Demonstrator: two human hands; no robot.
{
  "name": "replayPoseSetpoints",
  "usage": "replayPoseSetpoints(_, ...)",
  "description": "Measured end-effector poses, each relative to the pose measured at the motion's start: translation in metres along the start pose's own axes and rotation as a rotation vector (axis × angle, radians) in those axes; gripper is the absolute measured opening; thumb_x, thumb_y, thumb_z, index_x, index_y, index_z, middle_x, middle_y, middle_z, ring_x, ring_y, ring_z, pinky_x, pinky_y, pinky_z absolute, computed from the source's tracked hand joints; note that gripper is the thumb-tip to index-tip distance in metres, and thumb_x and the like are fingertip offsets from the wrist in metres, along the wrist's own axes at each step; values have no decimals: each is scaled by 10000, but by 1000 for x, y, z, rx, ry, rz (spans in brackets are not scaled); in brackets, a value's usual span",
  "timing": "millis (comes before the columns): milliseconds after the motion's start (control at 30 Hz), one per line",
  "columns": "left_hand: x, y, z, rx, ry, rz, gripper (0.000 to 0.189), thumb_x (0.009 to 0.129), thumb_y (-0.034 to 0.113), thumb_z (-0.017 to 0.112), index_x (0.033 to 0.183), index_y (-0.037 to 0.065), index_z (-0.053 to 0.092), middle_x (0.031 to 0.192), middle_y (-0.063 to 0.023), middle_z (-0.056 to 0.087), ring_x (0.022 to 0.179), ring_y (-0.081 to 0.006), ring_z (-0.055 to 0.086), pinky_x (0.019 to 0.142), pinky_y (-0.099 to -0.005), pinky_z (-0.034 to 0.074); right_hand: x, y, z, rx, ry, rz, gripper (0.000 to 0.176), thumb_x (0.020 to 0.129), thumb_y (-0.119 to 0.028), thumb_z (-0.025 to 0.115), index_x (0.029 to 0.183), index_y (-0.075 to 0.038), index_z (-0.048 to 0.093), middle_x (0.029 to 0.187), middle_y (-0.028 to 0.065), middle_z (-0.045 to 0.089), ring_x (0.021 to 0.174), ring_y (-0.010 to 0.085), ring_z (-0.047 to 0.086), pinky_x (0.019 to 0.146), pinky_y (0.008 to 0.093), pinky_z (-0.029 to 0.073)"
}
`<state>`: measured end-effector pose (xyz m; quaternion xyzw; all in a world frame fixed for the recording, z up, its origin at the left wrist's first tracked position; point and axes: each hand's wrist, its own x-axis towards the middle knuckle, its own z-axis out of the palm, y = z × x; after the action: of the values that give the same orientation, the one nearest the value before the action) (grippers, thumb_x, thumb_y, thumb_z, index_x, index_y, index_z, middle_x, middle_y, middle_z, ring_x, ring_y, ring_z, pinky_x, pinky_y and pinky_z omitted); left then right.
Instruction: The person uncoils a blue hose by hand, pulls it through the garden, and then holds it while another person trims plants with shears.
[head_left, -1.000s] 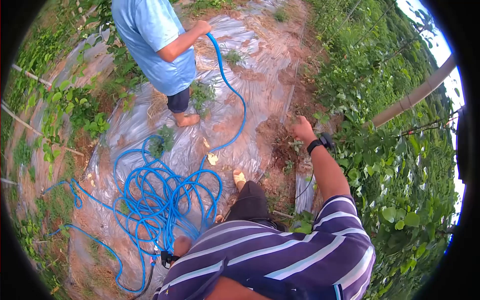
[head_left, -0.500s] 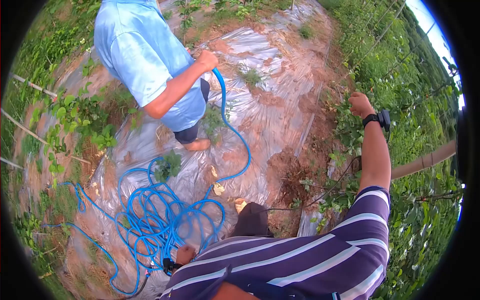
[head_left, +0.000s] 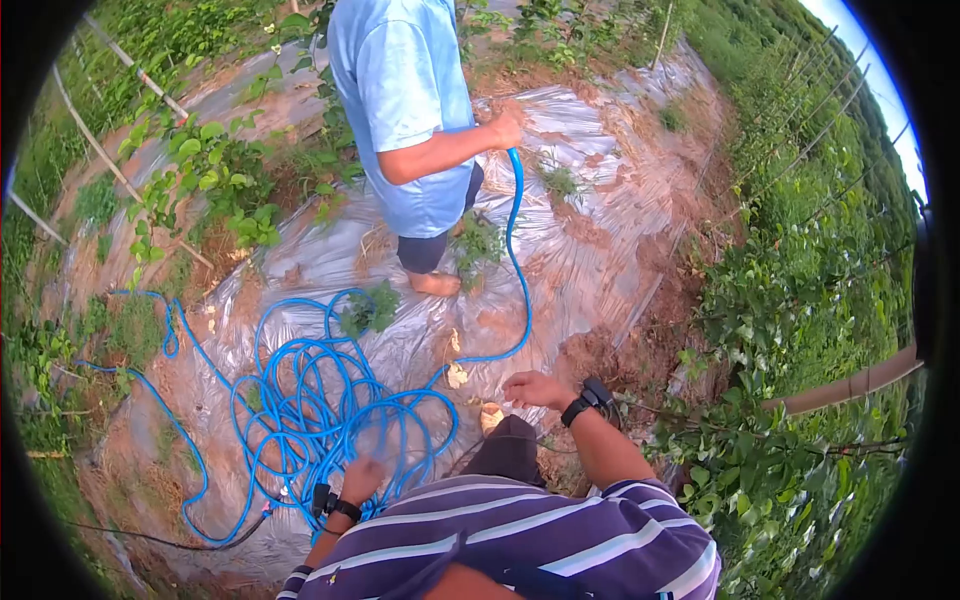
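The hose [head_left: 325,462] lies looped on a shiny sheet [head_left: 408,338], lower left. The left hand [head_left: 362,482] is by the loops; I can't tell if it grips. The right hand [head_left: 537,390], lower middle, has loosely spread fingers. Up top, another person's hand [head_left: 506,130] holds the hose.

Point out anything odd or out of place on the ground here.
The blue hose lies heaped in crossing loops near the left hand, looking tangled rather than neatly coiled. The plastic sheeting is wrinkled, with soil over parts.
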<state>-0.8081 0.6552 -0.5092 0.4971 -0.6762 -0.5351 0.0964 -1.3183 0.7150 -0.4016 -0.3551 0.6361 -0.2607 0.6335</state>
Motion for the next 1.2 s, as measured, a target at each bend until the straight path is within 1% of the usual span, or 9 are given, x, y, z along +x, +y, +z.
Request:
replayPoseSetpoints(33, -29, 39, -12, -52, 10, -28, 188, 929, 166, 645, 909, -21, 639, 764, -94, 688, 661, -136, 656, 562, -293, 515, 5, 6, 47, -39, -43, 18, 305, 936, -269, 664, 1150, -52, 664, 936, 29, 683, 804, 117, 654, 661, 256, 525)
replayPoseSetpoints(133, -73, -29, -11, -177, 111, -179, 150, 849, 145, 633, 817, 10, 690, 698, -103, 692, 624, -190, 666, 588, -333, 517, 7, 40, 119, 52, -200, 23, 315, 950, -279, 641, 1177, -61, 661, 939, 24, 683, 809, 121, 656, 666, 249, 521)
replayPoseSetpoints(200, -121, 18, -25, -111, 103, -215, 162, 844, 161, 657, 827, 9, 712, 735, -91, 701, 633, -171, 665, 597, -338, 519, -9, 39, 131, -40, -179, 70, 310, 953, -259, 617, 1198, -72, 650, 905, 27, 677, 810, 121, 657, 660, 242, 516)
replayPoseSetpoints(267, -138, -60, -18, -158, 56, -173, 189, 840, 187, 683, 873, 7, 730, 756, -100, 714, 669, -178, 678, 629, -351, 531, -43, 9, 104, 23, 93, 76, 330, 913, -208, 650, 1195, -39, 631, 921, 52, 675, 753, 135, 669, 587, 257, 518)
replayPoseSetpoints(467, -148, -145, 9, 17, -1, -118, 225, 837, 225, 707, 914, 17, 744, 793, -104, 738, 720, -194, 690, 691, -362, 546, -129, -82, -58, 414, 914, -145, 494, 848, -39, 595, 1328, 28, 500, 871, 123, 648, 604, 215, 649, 435, 310, 460)
replayPoseSetpoints(700, -141, -15, -16, -244, 89, -118, 174, 841, 145, 657, 837, -26, 692, 716, -86, 692, 609, -137, 655, 539, -298, 515, -223, -164, -186, 144, 1410, -342, 594, 846, -81, 594, 1415, -6, 442, 864, 137, 677, 619, 223, 689, 464, 341, 508)
replayPoseSetpoints(967, -121, -33, 0, -97, -3, -53, 207, 831, 180, 687, 837, -26, 705, 731, -99, 698, 659, -155, 643, 619, -335, 517, -274, -153, -219, 92, 1410, -96, 531, 878, -113, 562, 1396, -53, 463, 883, 130, 631, 598, 250, 657, 471, 375, 512)
replayPoseSetpoints(1100, -108, -34, 2, -80, -105, -63, 227, 812, 200, 696, 855, -21, 723, 733, -100, 705, 680, -137, 640, 635, -339, 513, -304, -167, -302, -64, 1484, -174, 692, 861, -67, 532, 1526, -81, 343, 914, 120, 615, 571, 211, 603, 498, 355, 510)
replayPoseSetpoints(1200, -105, 10, 3, 14, -53, -8, 225, 824, 192, 690, 857, -28, 719, 735, -104, 704, 672, -158, 644, 627, -346, 511, -305, -241, -274, 33, 1412, -348, 691, 865, -88, 553, 1527, -87, 355, 932, 111, 645, 609, 190, 627, 519, 335, 522)
